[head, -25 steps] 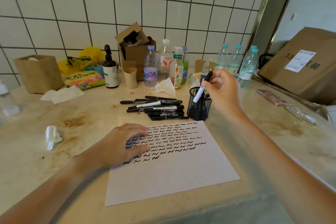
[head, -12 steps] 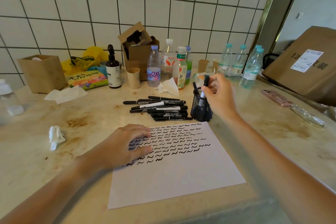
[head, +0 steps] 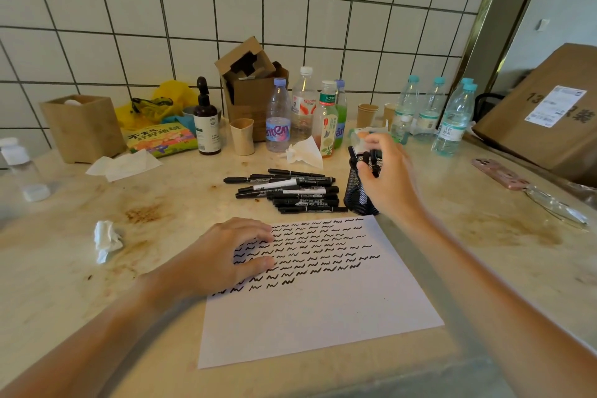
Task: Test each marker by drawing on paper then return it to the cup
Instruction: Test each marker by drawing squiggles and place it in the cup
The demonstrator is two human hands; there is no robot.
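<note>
A white paper sheet point(head: 323, 317) with several rows of black squiggles lies in front of me. My left hand point(head: 226, 258) rests flat on its upper left part, fingers spread. Behind the sheet stands a black mesh cup point(head: 355, 197) with a few markers in it. My right hand point(head: 391, 178) hovers at the cup's rim, fingertips pinched on the cap of a black marker point(head: 374, 161) that stands sunk in the cup. A pile of several black markers point(head: 290, 191) lies on the counter just left of the cup.
Plastic bottles point(head: 277, 119) and paper cups point(head: 242, 136) line the tiled back wall, beside an open cardboard box point(head: 252, 87). A crumpled tissue point(head: 106, 239) lies at left. A pink phone point(head: 497, 173) and a large carton point(head: 549, 113) sit at right.
My right hand has lowered the marker from above the cup down into it. My left hand has stayed on the paper.
</note>
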